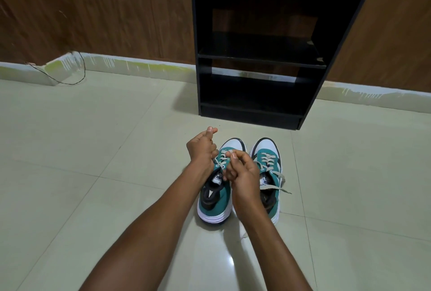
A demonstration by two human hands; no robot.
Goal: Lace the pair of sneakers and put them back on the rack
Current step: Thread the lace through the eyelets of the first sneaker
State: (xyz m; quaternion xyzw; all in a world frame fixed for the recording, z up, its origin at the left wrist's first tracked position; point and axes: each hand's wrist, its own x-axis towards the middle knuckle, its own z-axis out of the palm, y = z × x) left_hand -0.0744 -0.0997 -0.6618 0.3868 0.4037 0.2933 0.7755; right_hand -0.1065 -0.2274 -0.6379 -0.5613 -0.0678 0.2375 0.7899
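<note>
Both hands work over the left sneaker (215,193): the left hand (202,149) is curled into a loose fist at the shoe's outer side, thumb raised, its fingers closed on a lace (221,154) near the upper eyelets, and the right hand (242,171) pinches the lace between thumb and forefinger just above the tongue. The lace is flat, pale grey webbing, already crossed through the lower eyelets.

The two shoes stand side by side on the floor (93,150), toes pointing at the rack (256,64), their sides almost touching. Each has a teal suede-like upper, a smooth white toe cap edged in black, a dark padded collar and a thick white ribbed sole. The right sneaker (268,164) is laced across its front; its loose ends trail flat over the shoe's outer side onto the tile.

The floor is glossy pale tile with thin grout lines, and it reflects a light near the forearms. The rack is matte black board with square edges and open shelves, standing against a brown wood-grain wall (116,10). A strip of bare tile lies between the toes and the rack's base, with wide open floor to either side of the pair. A thin dark cable (70,80) loops along the skirting far to the left.
</note>
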